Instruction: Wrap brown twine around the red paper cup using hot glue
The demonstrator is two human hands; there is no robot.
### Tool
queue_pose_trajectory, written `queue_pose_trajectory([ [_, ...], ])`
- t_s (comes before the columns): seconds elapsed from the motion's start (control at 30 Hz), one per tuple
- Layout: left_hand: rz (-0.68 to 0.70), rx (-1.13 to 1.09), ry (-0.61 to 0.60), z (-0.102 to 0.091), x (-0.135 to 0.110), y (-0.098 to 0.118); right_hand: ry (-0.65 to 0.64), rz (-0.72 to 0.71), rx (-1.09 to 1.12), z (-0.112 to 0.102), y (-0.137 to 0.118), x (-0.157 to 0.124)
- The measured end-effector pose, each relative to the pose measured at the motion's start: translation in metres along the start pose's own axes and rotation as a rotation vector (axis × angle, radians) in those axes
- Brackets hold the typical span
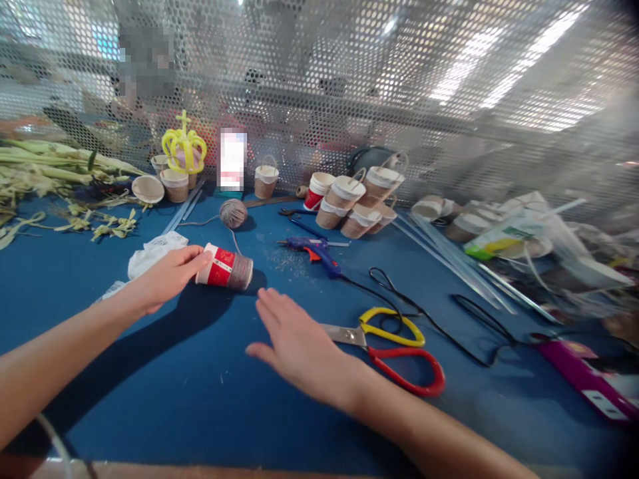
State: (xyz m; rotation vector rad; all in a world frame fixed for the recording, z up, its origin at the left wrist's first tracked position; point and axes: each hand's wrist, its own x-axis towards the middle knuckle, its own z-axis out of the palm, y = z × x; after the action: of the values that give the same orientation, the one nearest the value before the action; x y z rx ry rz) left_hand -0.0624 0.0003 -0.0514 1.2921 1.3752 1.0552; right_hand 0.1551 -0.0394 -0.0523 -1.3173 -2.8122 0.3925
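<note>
My left hand (172,276) grips a red and white paper cup (218,266) by its rim, with the cup lying on its side. Grey yarn is wound around the cup's base end, and a strand runs back to a ball of yarn (233,213) behind it. To the right of the cup, my right hand (294,346) is held flat, thumb apart from the fingers, with nothing in it. Partly hidden behind that hand are scissors (367,336) with one yellow and one red handle. A blue glue gun (317,254) lies beyond the scissors.
Several yarn-wrapped cups (344,193) stand at the back, before a perforated metal screen (299,86). Clear glue sticks (459,259) lie to the right. A black cord runs towards a purple power strip (584,372). A yellow crown (184,146) and dried plant stalks (60,159) sit at the left.
</note>
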Motion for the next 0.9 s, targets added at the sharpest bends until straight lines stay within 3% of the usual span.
queue_pose_trajectory([
  [0.07,-0.052,-0.096,-0.014,0.001,0.0,0.002,-0.071,-0.182,0.085,-0.004,-0.01,-0.006],
  [0.13,-0.078,-0.194,0.024,0.0,0.0,0.008,-0.021,-0.203,0.114,-0.011,-0.007,-0.005],
  [0.23,-0.045,-0.326,0.111,-0.003,-0.001,0.023,0.133,0.109,-0.017,-0.02,0.012,0.004],
  [0.3,0.029,-0.38,0.149,-0.005,0.001,0.033,0.067,0.336,-0.085,-0.019,0.021,0.009],
  [0.33,0.068,-0.41,0.17,-0.005,0.002,0.037,0.01,0.364,-0.09,-0.017,0.022,0.01],
  [0.4,0.127,-0.463,0.182,-0.005,0.007,0.042,-0.068,0.233,-0.053,-0.011,0.014,0.006],
  [0.53,0.209,-0.543,0.141,0.003,0.018,0.044,-0.18,-0.198,0.167,-0.004,-0.015,-0.012],
  [0.63,0.213,-0.539,0.119,0.008,0.023,0.045,-0.244,-0.382,0.307,-0.006,-0.029,-0.022],
  [0.73,0.21,-0.542,0.125,0.011,0.026,0.047,-0.318,-0.52,0.312,-0.009,-0.031,-0.025],
  [0.8,0.209,-0.555,0.133,0.01,0.027,0.046,-0.319,-0.522,0.241,-0.011,-0.026,-0.021],
  [0.9,0.194,-0.57,0.148,0.008,0.028,0.044,-0.125,-0.225,0.027,-0.016,-0.008,-0.009],
])
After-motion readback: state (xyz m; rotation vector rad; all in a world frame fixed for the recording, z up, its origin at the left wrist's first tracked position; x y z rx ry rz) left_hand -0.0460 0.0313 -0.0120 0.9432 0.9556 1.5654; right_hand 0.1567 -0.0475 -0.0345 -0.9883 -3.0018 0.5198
